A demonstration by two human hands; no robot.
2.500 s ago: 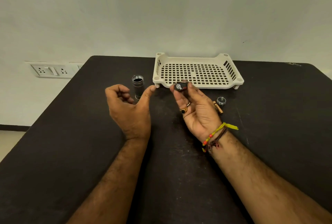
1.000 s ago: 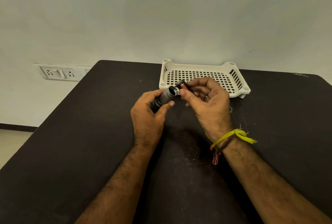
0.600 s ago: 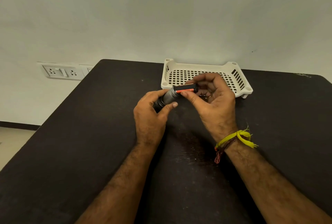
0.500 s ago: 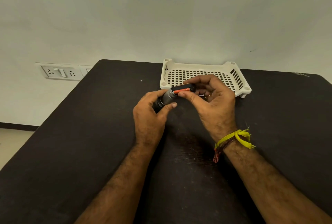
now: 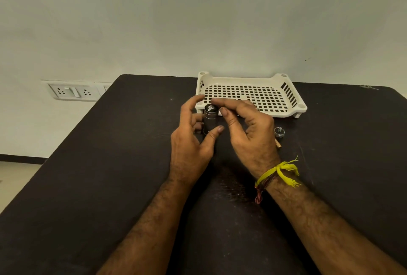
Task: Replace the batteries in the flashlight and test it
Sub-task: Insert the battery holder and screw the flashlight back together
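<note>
The dark flashlight body (image 5: 210,121) stands nearly upright on the black table (image 5: 110,175), open end up. The battery holder's end (image 5: 211,108) shows inside that opening. My left hand (image 5: 191,146) grips the tube between thumb and fingers, index finger lifted. My right hand (image 5: 248,133) is beside it on the right; its index fingertip lies over the tube's top rim and its thumb is close to the tube's side, with nothing held. The silver tail cap (image 5: 279,131) lies on the table to the right, and a loose battery's tip (image 5: 278,143) peeks from behind my right hand.
A cream perforated plastic basket (image 5: 293,110) sits just behind the hands near the table's far edge. A wall socket panel (image 5: 72,92) is on the wall beyond the table's left side.
My right hand pushed the orange-and-black battery holder into the tube, which my left hand tipped from slanted to upright. The right fingers have come off the holder.
</note>
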